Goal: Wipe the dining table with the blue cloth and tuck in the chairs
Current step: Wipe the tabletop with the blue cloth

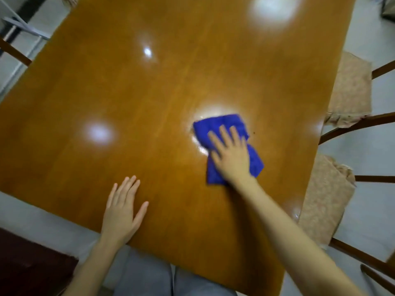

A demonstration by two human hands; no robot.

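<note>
Head view: may skate off the blue cloth (222,124), pinned at 3 o'clock on the counter (128,92) under the flat, straight-fingered right grip (232,155), leaving streaks. May skid at the left grip (123,210), splayed flat and empty at 7 o'clock. Glossy brown wood under lamp glare (99,133); cushioned chairs (350,90) untucked at 3 o'clock, pale floor (363,150).

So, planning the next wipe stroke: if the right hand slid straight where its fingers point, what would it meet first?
Nothing, as far as shown: the right hand on the blue cloth faces bare dining table, only glare.
</note>
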